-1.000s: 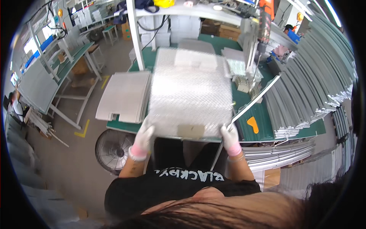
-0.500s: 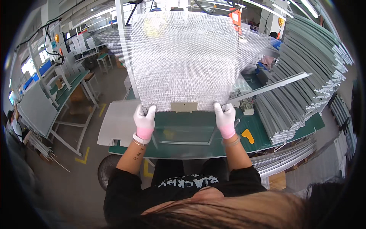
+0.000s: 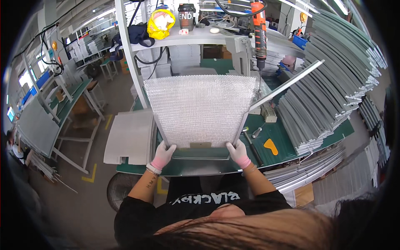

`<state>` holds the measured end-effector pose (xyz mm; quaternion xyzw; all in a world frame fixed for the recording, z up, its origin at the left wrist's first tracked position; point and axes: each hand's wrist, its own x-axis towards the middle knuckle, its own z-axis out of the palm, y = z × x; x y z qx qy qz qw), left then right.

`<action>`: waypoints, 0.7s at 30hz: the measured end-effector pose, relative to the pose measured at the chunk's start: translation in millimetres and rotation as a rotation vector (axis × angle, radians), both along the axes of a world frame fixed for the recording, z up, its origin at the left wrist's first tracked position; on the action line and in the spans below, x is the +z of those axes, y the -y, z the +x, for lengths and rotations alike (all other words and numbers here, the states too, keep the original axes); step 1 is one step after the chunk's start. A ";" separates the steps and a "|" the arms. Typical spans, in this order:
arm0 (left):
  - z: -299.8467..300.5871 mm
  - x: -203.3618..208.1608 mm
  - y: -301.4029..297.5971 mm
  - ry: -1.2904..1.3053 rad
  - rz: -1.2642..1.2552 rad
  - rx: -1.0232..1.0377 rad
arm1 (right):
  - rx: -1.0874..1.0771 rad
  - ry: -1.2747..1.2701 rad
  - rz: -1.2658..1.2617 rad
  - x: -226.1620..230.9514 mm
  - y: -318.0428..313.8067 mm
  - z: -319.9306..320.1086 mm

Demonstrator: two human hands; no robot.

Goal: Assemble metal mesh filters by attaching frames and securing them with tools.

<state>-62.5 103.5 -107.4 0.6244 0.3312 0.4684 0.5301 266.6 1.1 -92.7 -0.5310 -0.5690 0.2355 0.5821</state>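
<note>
Lower and closer to the person than half a second ago, one silver mesh panel (image 3: pixel 202 110) now tilts over the green bench (image 3: pixel 287 146), its far edge raised, and both hands come down with it. Left hand (image 3: pixel 163 154) and right hand (image 3: pixel 238 153), two white gloves with pink cuffs, each clamp a near corner (whether their fingers also touch metal beneath, I cannot tell). One small beige plate (image 3: pixel 201 145) sits at its near edge, one metal frame (image 3: pixel 200 158) below it. Rightward lie one hammer (image 3: pixel 252 148), one screwdriver (image 3: pixel 256 132) and one orange-yellow scraper (image 3: pixel 270 146); leftward, one stack of pale sheets (image 3: pixel 128 137). One power driver (image 3: pixel 259 35) hangs beyond; one yellow bag (image 3: pixel 160 24) and one dark cup (image 3: pixel 186 18) stand on the shelf (image 3: pixel 196 38).
</note>
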 end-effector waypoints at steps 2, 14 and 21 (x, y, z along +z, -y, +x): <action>-8.1 34.1 -0.6 -0.030 0.105 -0.029 | 0.018 -0.084 0.142 37.5 -3.8 -7.0; 9.5 98.8 -6.8 0.254 0.177 0.070 | -0.035 -0.194 0.279 100.7 -14.6 -14.7; -1.7 51.3 4.2 0.155 0.110 0.048 | -0.099 0.005 0.199 53.9 -5.4 -10.6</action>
